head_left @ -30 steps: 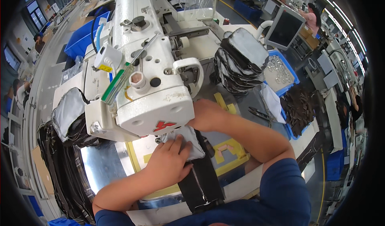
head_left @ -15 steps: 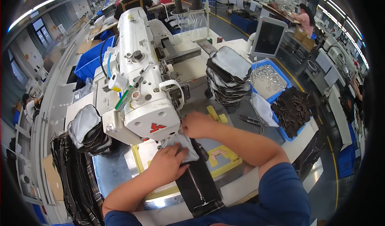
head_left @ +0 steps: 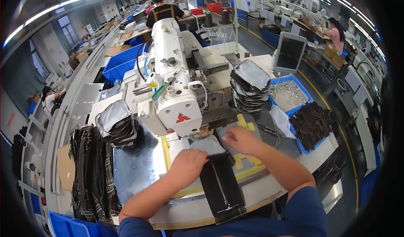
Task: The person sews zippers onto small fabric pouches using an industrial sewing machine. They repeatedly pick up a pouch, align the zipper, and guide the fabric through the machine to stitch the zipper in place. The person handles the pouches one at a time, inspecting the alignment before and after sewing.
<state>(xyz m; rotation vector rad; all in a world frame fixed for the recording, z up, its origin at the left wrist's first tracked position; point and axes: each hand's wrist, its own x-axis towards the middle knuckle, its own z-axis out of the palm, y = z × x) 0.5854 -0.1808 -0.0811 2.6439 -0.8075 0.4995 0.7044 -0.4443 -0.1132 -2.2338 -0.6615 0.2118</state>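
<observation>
2 hands flat on dark cloth at a white sewing machine [head_left: 174, 85].

The desk [head_left: 139, 169] carries the machine; before it a long black fabric piece [head_left: 221, 188] hangs over the near edge. The left hand [head_left: 187, 166] presses spread on its upper left corner, gripping nothing. The right hand [head_left: 240, 139] rests open just beyond, beside a grey padded piece [head_left: 207, 146].
</observation>
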